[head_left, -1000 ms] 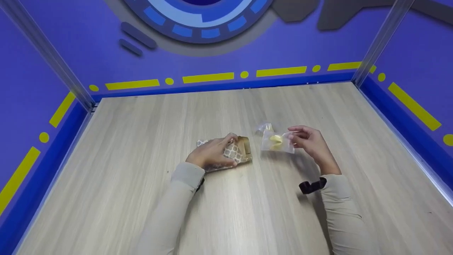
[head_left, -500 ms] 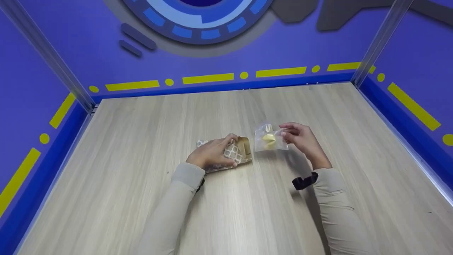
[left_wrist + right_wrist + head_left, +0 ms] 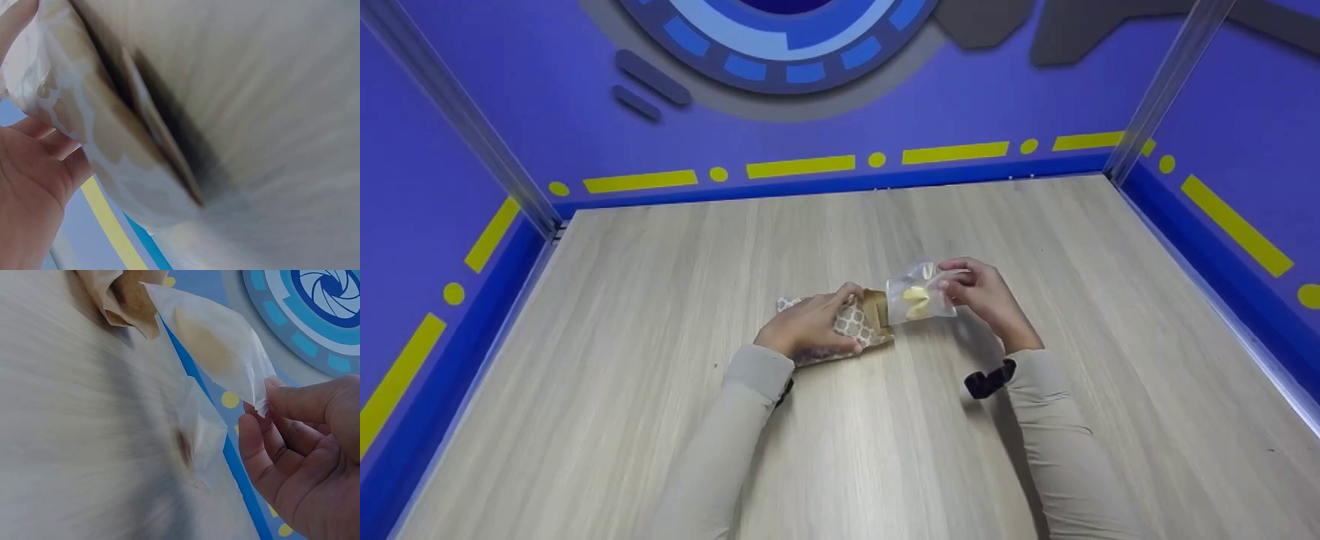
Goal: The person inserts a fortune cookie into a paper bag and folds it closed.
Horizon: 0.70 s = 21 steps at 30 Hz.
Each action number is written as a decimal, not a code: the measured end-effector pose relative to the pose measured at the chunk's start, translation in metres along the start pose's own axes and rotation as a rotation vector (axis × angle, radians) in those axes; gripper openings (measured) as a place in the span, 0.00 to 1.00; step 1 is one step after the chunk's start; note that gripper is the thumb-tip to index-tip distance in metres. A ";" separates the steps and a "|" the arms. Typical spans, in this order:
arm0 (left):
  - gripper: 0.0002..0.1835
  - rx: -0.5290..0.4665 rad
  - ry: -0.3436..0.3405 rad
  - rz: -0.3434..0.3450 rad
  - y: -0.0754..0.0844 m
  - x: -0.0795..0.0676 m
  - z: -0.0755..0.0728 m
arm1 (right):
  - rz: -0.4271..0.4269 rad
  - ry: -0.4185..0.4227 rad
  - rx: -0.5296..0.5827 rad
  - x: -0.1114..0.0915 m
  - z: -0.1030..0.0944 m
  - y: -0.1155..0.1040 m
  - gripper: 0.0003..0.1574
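My left hand (image 3: 806,326) grips a paper bag (image 3: 853,322) with a grey-and-white lattice print, which lies on the table. Thumb and fingers hold it from opposite sides, and its brown open mouth faces right. From the right, my right hand (image 3: 982,292) pinches a small translucent packet (image 3: 898,307) by its right edge; something yellow shows inside. The packet's left edge is right at the bag's mouth in the head view. Behind it, a second translucent packet (image 3: 919,268) sits on the table, partly covered; the right wrist view shows this other packet (image 3: 208,433) below the held one.
A pale wood-grain table (image 3: 660,277) spreads around both hands. Blue-purple panels (image 3: 810,135) with yellow markings stand along the back and both sides. A black wrist camera (image 3: 988,381) juts out from the right sleeve.
My right hand has moved left with the pinched packet, bringing it from well right of the paper bag up to its mouth. The left hand and the bag have stayed in place.
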State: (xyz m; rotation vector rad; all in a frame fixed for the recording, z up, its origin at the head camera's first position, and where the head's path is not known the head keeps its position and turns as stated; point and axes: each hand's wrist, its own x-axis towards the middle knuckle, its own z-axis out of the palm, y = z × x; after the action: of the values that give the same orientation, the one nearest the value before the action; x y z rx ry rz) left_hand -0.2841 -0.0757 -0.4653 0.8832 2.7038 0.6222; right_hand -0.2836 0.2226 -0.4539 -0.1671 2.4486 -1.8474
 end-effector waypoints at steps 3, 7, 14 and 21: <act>0.44 -0.006 0.000 -0.010 0.001 -0.001 0.000 | 0.019 -0.003 0.022 0.001 0.003 0.001 0.21; 0.44 -0.010 0.004 -0.017 0.003 -0.002 -0.001 | 0.042 -0.010 0.040 0.003 0.005 -0.001 0.22; 0.44 -0.004 0.006 -0.014 0.002 -0.001 -0.001 | 0.062 -0.029 0.022 0.007 0.010 -0.002 0.22; 0.45 0.001 0.004 -0.018 0.001 -0.001 0.000 | 0.079 -0.046 -0.005 0.011 0.015 -0.003 0.20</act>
State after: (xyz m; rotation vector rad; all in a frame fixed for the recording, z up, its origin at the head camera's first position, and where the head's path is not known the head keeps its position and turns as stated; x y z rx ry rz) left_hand -0.2830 -0.0751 -0.4644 0.8579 2.7128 0.6202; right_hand -0.2930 0.2065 -0.4552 -0.1105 2.3940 -1.7851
